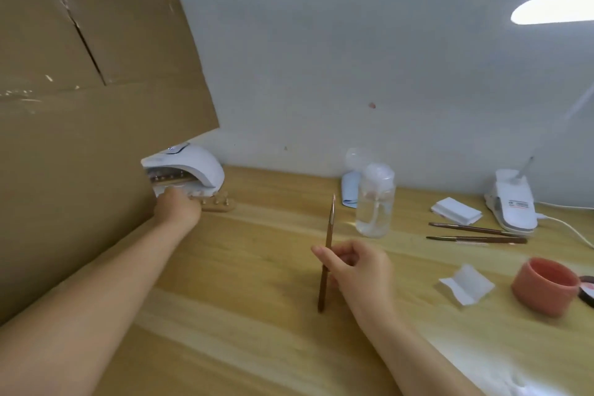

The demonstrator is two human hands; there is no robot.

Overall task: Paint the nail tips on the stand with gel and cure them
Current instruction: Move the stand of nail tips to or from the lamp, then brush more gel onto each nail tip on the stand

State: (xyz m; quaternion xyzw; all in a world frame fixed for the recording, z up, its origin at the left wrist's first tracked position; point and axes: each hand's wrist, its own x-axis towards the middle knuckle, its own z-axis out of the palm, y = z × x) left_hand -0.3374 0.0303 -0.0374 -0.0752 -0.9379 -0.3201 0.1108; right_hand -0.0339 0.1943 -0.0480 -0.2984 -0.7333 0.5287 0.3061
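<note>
A white curing lamp (pixel 196 167) stands at the back left of the wooden table (pixel 244 267), partly behind a cardboard sheet. Right in front of its mouth lies the wooden nail-tip stand (pixel 220 205) with small pegs on top. My left hand (pixel 176 210) reaches out to the stand's left end and grips it; the fingers are hidden behind the hand. My right hand (pixel 356 267) holds a thin brown gel brush (pixel 327 254) upright near the table's middle, pinched between thumb and fingers, tip pointing up.
A large cardboard sheet (pixel 80 122) walls off the left side. A clear pump bottle (pixel 374 199), white wipes (pixel 456 210), two more brushes (pixel 475 233), a desk lamp base (pixel 514 206), a pink cup (pixel 544 286) and a folded wipe (pixel 467 284) lie at the right.
</note>
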